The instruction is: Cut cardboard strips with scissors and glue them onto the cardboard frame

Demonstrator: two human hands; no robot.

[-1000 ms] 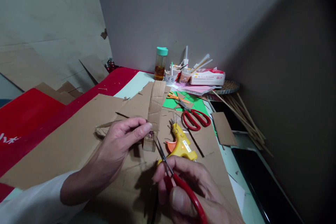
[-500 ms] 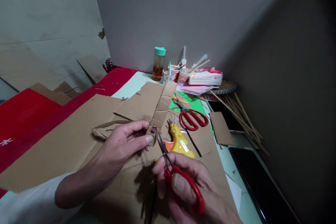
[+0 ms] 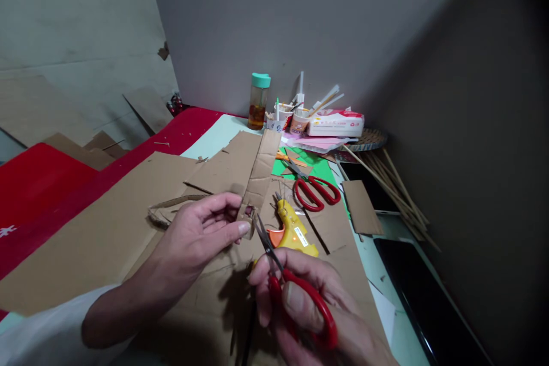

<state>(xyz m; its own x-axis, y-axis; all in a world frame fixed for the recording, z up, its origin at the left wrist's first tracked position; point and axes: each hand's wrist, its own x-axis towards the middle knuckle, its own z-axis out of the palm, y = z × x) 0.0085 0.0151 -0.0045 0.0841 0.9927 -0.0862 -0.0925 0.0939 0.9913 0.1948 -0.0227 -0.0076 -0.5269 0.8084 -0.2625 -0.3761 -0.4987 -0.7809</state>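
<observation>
My left hand [image 3: 203, 229] pinches the near end of a long cardboard strip [image 3: 262, 168] between thumb and fingers. That end has a small squarish hole in it, and the strip points away from me. Red-handled scissors [image 3: 309, 303] are gripped in my right hand [image 3: 330, 291], their blade tips beside the strip's holed end. Just beyond them a yellow glue gun [image 3: 295, 230] with an orange trigger lies on the cardboard sheet [image 3: 107, 211]. A second pair of red-handled scissors [image 3: 316, 191] rests farther back, partly over green paper [image 3: 321, 166].
A bottle with a teal lid [image 3: 258, 102], paper cups [image 3: 300, 121] with sticks and a tissue pack [image 3: 337, 123] stand at the back. Wooden sticks [image 3: 394, 191], a small cardboard piece [image 3: 362, 209] and a black phone-like slab [image 3: 424, 291] lie on the right. A bent cardboard loop [image 3: 160, 213] sits at left.
The strip has tilted slightly, its far end shifting left and its holed end turning more towards me. The scissors stay in my right hand, tips now slightly apart from the strip.
</observation>
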